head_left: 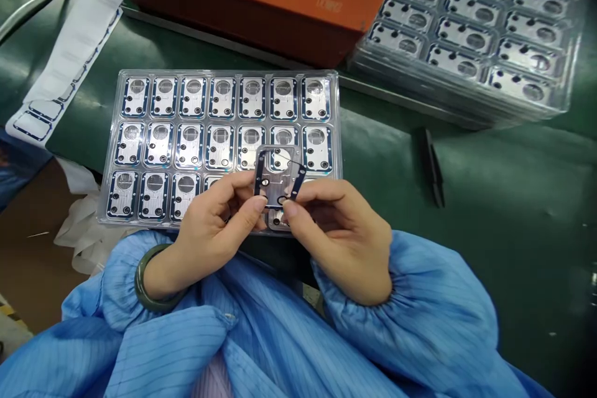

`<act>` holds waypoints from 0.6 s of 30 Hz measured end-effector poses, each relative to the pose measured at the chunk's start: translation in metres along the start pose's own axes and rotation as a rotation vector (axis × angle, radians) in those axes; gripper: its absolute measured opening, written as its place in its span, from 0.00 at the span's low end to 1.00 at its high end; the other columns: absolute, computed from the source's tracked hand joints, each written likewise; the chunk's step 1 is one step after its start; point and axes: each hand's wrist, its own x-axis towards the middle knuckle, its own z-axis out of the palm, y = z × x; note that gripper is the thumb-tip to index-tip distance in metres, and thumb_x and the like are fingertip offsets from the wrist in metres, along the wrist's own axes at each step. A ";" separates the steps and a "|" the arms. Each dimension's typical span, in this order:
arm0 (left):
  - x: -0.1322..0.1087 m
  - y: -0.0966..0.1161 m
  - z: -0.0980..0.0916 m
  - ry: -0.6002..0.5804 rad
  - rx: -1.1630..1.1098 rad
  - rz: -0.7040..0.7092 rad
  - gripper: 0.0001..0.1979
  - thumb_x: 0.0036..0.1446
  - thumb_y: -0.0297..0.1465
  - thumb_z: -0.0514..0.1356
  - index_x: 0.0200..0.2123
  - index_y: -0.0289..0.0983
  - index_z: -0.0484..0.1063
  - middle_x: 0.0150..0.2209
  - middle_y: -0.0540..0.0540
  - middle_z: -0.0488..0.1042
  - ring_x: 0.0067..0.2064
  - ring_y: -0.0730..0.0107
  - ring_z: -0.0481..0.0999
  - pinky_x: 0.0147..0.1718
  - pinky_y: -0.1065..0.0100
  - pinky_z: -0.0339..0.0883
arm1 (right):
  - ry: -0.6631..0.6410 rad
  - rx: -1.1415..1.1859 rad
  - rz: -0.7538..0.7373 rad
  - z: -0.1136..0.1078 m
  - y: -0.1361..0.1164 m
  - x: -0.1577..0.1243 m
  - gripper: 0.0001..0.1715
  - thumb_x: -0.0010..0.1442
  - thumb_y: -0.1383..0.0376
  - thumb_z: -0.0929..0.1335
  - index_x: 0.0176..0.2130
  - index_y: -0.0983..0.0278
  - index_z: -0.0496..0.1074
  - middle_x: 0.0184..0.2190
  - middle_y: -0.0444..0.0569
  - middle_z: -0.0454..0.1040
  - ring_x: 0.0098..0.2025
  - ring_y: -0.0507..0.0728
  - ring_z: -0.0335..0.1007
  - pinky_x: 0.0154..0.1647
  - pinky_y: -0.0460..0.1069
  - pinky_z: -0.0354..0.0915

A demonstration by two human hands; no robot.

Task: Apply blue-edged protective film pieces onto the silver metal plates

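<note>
Here — clear tray [337, 137] holding silvery plates [189, 148].

The view comes from a camera on the person's head, facing forward and steeply down over the left hand [214, 224] and the right hand [349, 239]. It sits close above them, so that the hands take up much of the middle of the frame. Blue sleeves [433, 298] enter from below, on the wearer's side of the hands. Beyond the hands, the field spans a tray [336, 99] and stops partway up an orange machine [233, 18], which the top border cuts. Right of the hands it covers a broad stretch of table [489, 249]; left of them it reaches past the table's edge.
</note>
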 end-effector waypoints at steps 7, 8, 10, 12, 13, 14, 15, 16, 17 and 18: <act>-0.001 -0.003 -0.002 -0.011 -0.011 -0.002 0.08 0.60 0.27 0.58 0.44 0.36 0.68 0.26 0.53 0.71 0.27 0.78 0.75 0.29 0.76 0.74 | -0.018 0.001 0.012 0.002 0.000 0.001 0.04 0.57 0.69 0.69 0.34 0.61 0.69 0.26 0.43 0.71 0.28 0.51 0.69 0.27 0.46 0.67; -0.001 -0.003 -0.002 -0.013 -0.015 -0.003 0.08 0.60 0.27 0.58 0.44 0.36 0.68 0.26 0.53 0.71 0.27 0.78 0.75 0.29 0.76 0.74 | -0.019 0.000 0.012 0.003 0.000 0.001 0.04 0.57 0.68 0.69 0.34 0.61 0.69 0.26 0.43 0.71 0.28 0.51 0.69 0.27 0.46 0.67; -0.002 -0.003 -0.003 -0.016 -0.025 -0.008 0.08 0.61 0.27 0.57 0.44 0.36 0.68 0.26 0.52 0.72 0.27 0.78 0.76 0.30 0.76 0.74 | -0.023 0.001 0.016 0.003 0.001 0.001 0.04 0.57 0.68 0.69 0.34 0.61 0.69 0.27 0.43 0.72 0.28 0.51 0.70 0.27 0.46 0.67; -0.002 -0.002 -0.002 -0.013 -0.032 -0.017 0.07 0.60 0.27 0.58 0.43 0.36 0.69 0.26 0.52 0.72 0.27 0.78 0.76 0.30 0.76 0.74 | -0.031 0.004 0.020 0.002 0.002 0.000 0.04 0.57 0.68 0.69 0.35 0.61 0.69 0.27 0.43 0.72 0.28 0.51 0.70 0.26 0.46 0.67; -0.002 -0.002 -0.002 -0.007 -0.034 -0.023 0.07 0.61 0.28 0.58 0.43 0.36 0.69 0.26 0.52 0.72 0.27 0.77 0.76 0.30 0.76 0.74 | -0.033 0.008 0.019 0.002 0.002 0.000 0.04 0.57 0.68 0.69 0.35 0.61 0.69 0.27 0.43 0.72 0.28 0.51 0.70 0.26 0.46 0.67; -0.002 -0.001 -0.002 -0.001 -0.036 -0.026 0.07 0.61 0.28 0.58 0.43 0.36 0.69 0.25 0.52 0.72 0.27 0.77 0.76 0.29 0.75 0.75 | -0.035 0.014 0.014 0.002 0.002 0.000 0.05 0.57 0.68 0.69 0.35 0.60 0.69 0.27 0.43 0.72 0.28 0.51 0.70 0.26 0.46 0.67; -0.002 -0.001 -0.002 0.005 -0.041 -0.026 0.07 0.61 0.29 0.58 0.43 0.36 0.69 0.26 0.52 0.73 0.26 0.77 0.76 0.29 0.75 0.75 | -0.036 0.019 0.008 0.002 0.003 0.000 0.05 0.57 0.68 0.69 0.35 0.60 0.69 0.27 0.43 0.72 0.28 0.51 0.70 0.26 0.46 0.67; -0.002 0.000 -0.003 0.007 -0.048 -0.028 0.07 0.61 0.30 0.58 0.42 0.36 0.69 0.26 0.52 0.74 0.26 0.76 0.76 0.28 0.75 0.75 | -0.037 0.024 0.004 0.002 0.003 0.000 0.05 0.57 0.68 0.69 0.36 0.60 0.69 0.27 0.43 0.72 0.28 0.51 0.70 0.26 0.46 0.67; -0.002 0.000 -0.003 0.007 -0.056 -0.030 0.07 0.61 0.30 0.57 0.43 0.36 0.69 0.27 0.51 0.74 0.26 0.76 0.76 0.28 0.75 0.75 | -0.038 0.027 0.003 0.002 0.003 0.000 0.05 0.57 0.68 0.69 0.36 0.60 0.69 0.27 0.43 0.72 0.28 0.51 0.70 0.26 0.46 0.67; -0.002 -0.001 -0.003 0.002 -0.066 -0.031 0.08 0.61 0.31 0.57 0.43 0.36 0.70 0.28 0.50 0.75 0.27 0.76 0.77 0.28 0.74 0.75 | -0.038 0.029 0.004 0.002 0.003 0.000 0.05 0.57 0.67 0.69 0.36 0.60 0.69 0.27 0.43 0.73 0.28 0.51 0.70 0.27 0.46 0.67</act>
